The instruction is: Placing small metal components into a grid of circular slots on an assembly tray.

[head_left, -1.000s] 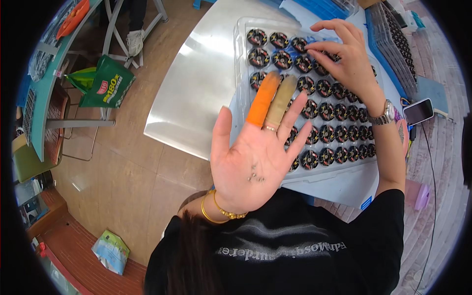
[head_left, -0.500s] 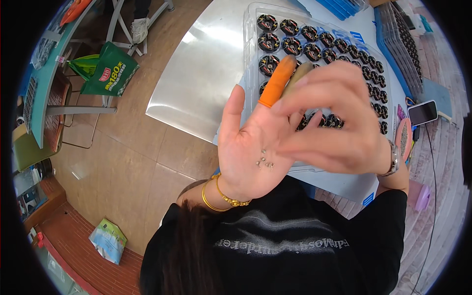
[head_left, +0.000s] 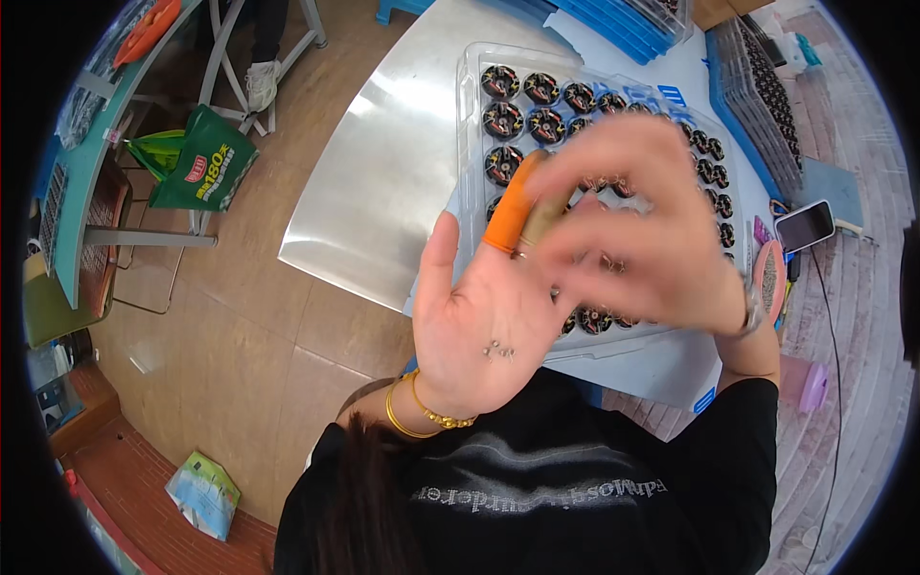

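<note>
A clear plastic tray (head_left: 467, 125) holds round black parts (head_left: 503, 121) flecked red and yellow; over it, a tubular orange finger cot (head_left: 506, 218).

Tiny metallic pieces (head_left: 495, 351) dot the left hand (head_left: 487, 316), center frame; round black components (head_left: 503, 122) line a clear tray (head_left: 466, 120), upper right.

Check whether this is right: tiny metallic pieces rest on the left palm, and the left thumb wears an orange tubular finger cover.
Wrong finger: the head view shows the orange tubular finger cover on the index finger of the left hand, not the thumb. Tiny metallic pieces rest on the palm.
</note>
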A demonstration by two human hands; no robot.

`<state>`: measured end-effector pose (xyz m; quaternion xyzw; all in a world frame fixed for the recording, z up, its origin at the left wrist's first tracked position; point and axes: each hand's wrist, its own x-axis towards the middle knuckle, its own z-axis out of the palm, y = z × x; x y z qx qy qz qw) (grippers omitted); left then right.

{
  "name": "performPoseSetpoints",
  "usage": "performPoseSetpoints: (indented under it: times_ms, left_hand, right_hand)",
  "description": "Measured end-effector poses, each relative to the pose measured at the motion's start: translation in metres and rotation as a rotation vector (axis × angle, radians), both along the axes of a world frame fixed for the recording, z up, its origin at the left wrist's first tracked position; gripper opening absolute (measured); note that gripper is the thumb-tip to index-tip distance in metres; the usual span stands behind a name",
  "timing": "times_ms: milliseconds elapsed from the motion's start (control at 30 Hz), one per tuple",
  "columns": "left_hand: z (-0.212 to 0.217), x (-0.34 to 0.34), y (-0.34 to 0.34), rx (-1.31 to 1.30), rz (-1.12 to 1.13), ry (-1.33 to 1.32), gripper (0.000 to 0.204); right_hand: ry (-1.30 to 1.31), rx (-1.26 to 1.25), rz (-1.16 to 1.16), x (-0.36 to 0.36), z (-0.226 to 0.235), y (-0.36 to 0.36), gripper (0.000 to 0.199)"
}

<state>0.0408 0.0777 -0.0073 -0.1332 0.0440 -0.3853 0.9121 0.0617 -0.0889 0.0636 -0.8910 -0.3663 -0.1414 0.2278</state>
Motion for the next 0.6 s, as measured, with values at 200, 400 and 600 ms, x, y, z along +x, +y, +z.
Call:
performPoseSetpoints:
  times_ms: [200, 400, 600]
  left_hand:
    - [0.000, 0.002, -0.006, 0.053, 0.037, -0.058, 0.072]
    - [-0.001, 0.002, -0.004, 0.038, 0.051, -0.085, 0.072]
    - [-0.004, 0.002, -0.006, 0.042, 0.048, -0.095, 0.072]
  right_hand:
    - [-0.183, -0.233, -0.289, 0.070, -0.018, -0.071, 0.008]
    - [-0.152, -0.280, -0.258, 0.086, -0.040, -0.083, 0.009]
    - [-0.172, -0.317, -0.246, 0.087, -0.043, -0.079, 0.008]
